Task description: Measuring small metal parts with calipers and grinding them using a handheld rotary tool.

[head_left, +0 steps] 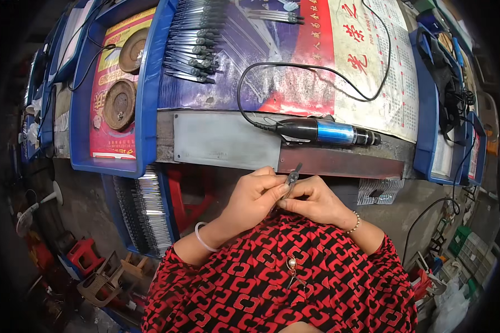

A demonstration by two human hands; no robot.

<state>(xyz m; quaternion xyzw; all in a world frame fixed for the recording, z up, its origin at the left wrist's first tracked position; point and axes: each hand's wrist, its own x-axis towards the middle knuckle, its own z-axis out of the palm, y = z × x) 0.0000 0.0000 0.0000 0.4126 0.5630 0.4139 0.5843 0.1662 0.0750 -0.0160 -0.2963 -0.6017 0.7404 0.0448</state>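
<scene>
Just above my lap, in front of the table's near edge, both hands meet on a small dark metal tool (293, 177) with a round joint near its top. My left hand (255, 197) pinches it between thumb and fingers from the left. My right hand (319, 201) closes on its lower part from the other side. The tool's lower end is hidden by my fingers, and its exact kind is unclear. Beyond my hands, an electric screwdriver (334, 132) with a black and blue body lies on its side by the table edge, its black cord (300, 65) looping over the table.
Rows of similar slim tools (197, 44) lie at the far left, with a few more (275, 16) farther right. A blue tray (144, 111) holds two round brown dishes (120, 104). Another blue bin (425, 161) stands right. Below left, a blue crate (169, 219) holds many tools.
</scene>
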